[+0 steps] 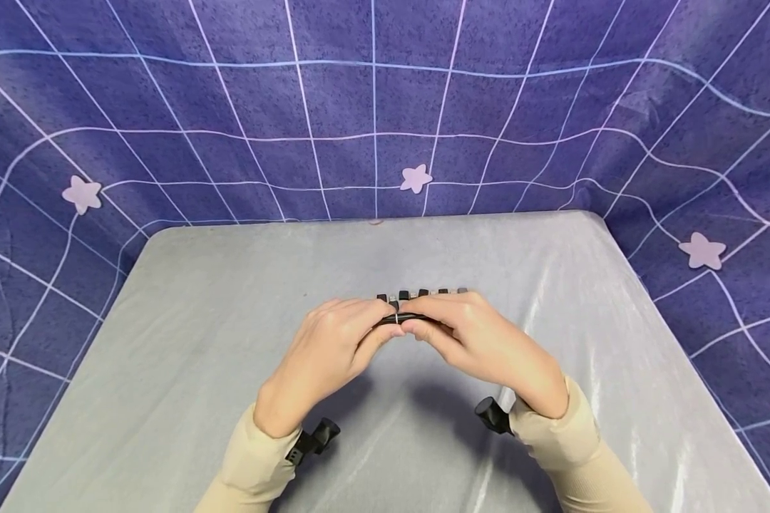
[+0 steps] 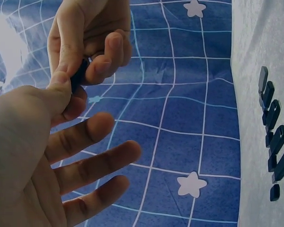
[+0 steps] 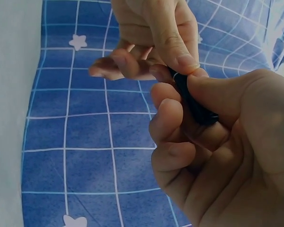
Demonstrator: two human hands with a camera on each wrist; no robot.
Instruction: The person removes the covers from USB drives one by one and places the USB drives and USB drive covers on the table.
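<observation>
Between my two hands, over the grey table, is a small black stick that looks like a USB stick, with a pale line across its middle. My left hand pinches one end between thumb and forefinger; its other fingers are spread out in the left wrist view. At the opposite end, my right hand grips the stick with its thumb over it and fingers curled beneath. Both thumb tips almost meet at the pale line. Fingers cover much of the stick.
Just beyond the hands, a row of small black pieces lies on the table, some silver parts among them, partly hidden by fingers in the head view. Grey cloth covers the table. A blue curtain with grid lines and stars hangs behind and at both sides.
</observation>
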